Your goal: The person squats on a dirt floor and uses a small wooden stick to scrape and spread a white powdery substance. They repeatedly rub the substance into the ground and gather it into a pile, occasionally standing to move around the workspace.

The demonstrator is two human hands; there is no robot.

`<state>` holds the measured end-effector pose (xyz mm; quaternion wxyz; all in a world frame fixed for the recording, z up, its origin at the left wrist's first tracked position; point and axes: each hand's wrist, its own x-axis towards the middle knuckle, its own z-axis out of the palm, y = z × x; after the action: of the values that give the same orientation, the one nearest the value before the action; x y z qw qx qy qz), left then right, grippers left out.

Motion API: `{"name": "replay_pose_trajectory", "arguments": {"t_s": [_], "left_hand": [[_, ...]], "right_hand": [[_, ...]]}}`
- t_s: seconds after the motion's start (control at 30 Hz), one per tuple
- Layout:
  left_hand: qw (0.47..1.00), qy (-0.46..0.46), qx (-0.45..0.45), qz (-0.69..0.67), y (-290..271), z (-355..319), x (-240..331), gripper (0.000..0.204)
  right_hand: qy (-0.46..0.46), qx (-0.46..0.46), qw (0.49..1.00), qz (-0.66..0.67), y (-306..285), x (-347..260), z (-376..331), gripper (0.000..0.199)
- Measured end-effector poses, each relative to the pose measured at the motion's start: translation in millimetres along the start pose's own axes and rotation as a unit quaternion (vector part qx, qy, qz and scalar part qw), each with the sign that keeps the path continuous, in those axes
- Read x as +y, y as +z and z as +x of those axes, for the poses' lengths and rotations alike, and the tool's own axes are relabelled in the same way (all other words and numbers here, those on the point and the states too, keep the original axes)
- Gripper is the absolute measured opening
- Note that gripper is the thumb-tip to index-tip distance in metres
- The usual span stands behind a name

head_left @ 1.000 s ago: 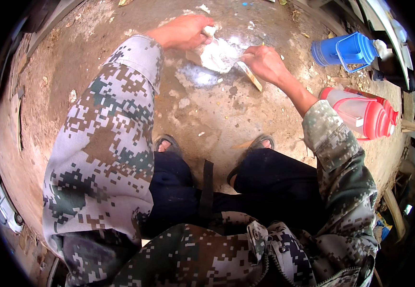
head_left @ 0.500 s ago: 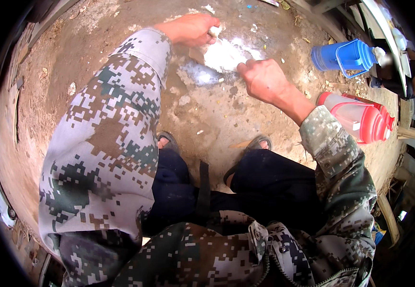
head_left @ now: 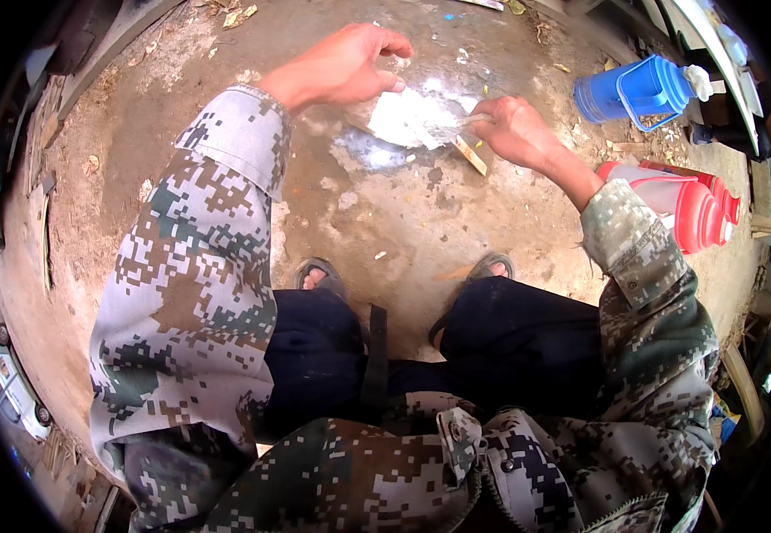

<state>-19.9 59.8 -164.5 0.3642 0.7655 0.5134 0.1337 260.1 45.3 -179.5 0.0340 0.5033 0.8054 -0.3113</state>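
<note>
My left hand (head_left: pixel 345 69) is open above the dirt floor, thumb and fingers apart, at the left of a bright white patch (head_left: pixel 408 120). Glare washes that patch out, so I cannot tell whether it is a sheet or powder. To its right my right hand (head_left: pixel 517 131) is closed in a pinch. A thin, pale end (head_left: pixel 474 118) sticks out from its fingertips over the white patch; its kind is unclear. Just below that hand, a short, flat wooden strip (head_left: pixel 471 156) lies at a slant beside the patch.
A blue thermos flask (head_left: pixel 639 91) lies at the far right. Nearer, red-and-clear flasks (head_left: pixel 683 206) lie side by side. My sandalled feet (head_left: pixel 319 277) stand on the floor below the hands. Wooden boards (head_left: pixel 743 391) line the right edge; a white vehicle (head_left: pixel 14 391) shows at far left.
My left hand has opened and shifted left; the whitish lump in its fingertips is gone from them. My right hand moved slightly right. The wooden strip now shows below it.
</note>
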Motion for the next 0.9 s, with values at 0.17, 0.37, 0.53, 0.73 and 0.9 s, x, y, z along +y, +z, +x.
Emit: {"name": "replay_pose_trajectory", "arguments": {"t_s": [0.17, 0.37, 0.53, 0.73, 0.9], "left_hand": [[0.995, -0.026, 0.001, -0.093, 17, -2, 15, 0.025], [0.990, -0.095, 0.108, 0.000, 81, -16, 29, 0.041], [0.980, -0.058, 0.190, 0.025, 135, -25, 5, 0.044], [0.979, -0.048, 0.196, 0.029, 138, -27, 4, 0.047], [0.974, -0.048, 0.218, 0.037, 148, -28, -6, 0.046]], "right_hand": [[0.036, -0.027, 0.997, 0.067, -7, 13, -4, 0.030], [-0.018, 0.022, 0.999, 0.043, -3, 28, -16, 0.028], [-0.030, 0.038, 0.998, 0.048, 6, 36, -19, 0.027], [-0.038, 0.058, 0.996, 0.064, 14, 39, -20, 0.027], [-0.032, 0.046, 0.994, 0.092, 15, 36, -20, 0.027]]}}
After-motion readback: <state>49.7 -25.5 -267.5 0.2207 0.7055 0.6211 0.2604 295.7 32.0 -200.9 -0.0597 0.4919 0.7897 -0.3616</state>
